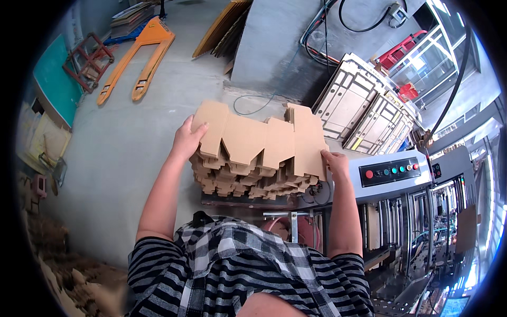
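Gripping a thick stack of flat brown die-cut cardboard blanks (259, 153), we hold it in front of our chest, above a grey machine (391, 185). Our left hand (187, 138) clasps the stack's left edge, thumb on top; our right hand (335, 162) clasps the right edge. The machine's black control panel with coloured buttons (391, 171) lies just right of the stack. An orange pallet jack (138, 55) stands well apart on the concrete floor (121, 137).

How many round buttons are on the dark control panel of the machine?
6, in one row across the control panel: a red button at the left end, four smaller ones in the middle, a red one at the right end. Others may be hidden.
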### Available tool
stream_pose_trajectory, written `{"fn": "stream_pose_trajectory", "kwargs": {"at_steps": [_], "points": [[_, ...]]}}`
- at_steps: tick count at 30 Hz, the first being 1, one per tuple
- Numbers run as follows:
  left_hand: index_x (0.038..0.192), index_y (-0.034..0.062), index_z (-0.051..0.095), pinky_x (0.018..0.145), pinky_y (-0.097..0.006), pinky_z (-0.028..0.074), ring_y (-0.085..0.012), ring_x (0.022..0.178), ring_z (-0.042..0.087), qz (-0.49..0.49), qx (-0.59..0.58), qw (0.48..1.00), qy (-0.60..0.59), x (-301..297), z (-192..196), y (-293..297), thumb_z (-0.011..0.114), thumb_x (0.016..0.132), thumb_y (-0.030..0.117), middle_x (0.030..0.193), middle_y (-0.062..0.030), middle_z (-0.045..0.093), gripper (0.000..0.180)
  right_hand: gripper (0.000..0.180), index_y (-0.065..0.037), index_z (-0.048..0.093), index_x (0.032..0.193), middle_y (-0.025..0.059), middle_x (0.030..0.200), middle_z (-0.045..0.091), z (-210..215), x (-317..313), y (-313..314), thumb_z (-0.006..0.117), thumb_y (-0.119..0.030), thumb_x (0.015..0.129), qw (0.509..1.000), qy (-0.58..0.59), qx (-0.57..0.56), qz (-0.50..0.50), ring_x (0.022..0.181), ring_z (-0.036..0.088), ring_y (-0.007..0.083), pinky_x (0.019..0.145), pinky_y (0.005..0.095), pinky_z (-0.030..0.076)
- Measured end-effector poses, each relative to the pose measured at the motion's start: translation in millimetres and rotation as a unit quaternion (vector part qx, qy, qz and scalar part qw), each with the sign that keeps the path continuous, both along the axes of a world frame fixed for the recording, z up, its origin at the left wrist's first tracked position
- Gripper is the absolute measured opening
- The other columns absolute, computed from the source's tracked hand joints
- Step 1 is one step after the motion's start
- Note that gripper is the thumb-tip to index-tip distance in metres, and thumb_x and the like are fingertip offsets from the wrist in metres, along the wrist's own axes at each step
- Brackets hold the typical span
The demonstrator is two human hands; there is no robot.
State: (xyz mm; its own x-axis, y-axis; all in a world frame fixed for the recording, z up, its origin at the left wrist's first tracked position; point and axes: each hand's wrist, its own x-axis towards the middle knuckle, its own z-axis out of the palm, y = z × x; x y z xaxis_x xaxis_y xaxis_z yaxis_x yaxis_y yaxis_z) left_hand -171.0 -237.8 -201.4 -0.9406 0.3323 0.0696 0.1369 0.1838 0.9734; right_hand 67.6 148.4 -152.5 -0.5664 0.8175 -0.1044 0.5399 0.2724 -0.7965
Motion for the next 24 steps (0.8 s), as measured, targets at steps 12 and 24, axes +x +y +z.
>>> {"fn": "stream_pose_trajectory", "kwargs": {"at_steps": [12,24], "points": [[0.134,-0.0059,0.04,0.092,-0.033,0.045,-0.0224,0.108,0.059,0.02,0.039,0.999,0.005,13,10,2,0.062,0.087,0.024,0.119,-0.0178,0.06,0.059,0.028,0.006,0.06,0.102,0.0139,0.092,0.067,20,10,-9,0.068,-0.011,0.082,0.964,0.218,-0.155,0.0,0.079,0.064,0.019,0.072,0.0307,0.053],[0.137,-0.0053,0.034,0.102,-0.033,0.04,-0.0207,0.121,0.048,-0.022,0.289,0.95,0.12,40,73,0,0.057,0.087,0.0,0.133,-0.015,0.047,0.056,0.041,-0.002,0.05,0.12,0.0107,0.115,0.06,34,39,-17,0.066,-0.006,0.082,0.838,0.458,-0.27,0.119,0.101,0.061,0.0237,0.089,0.0378,0.051]]}}
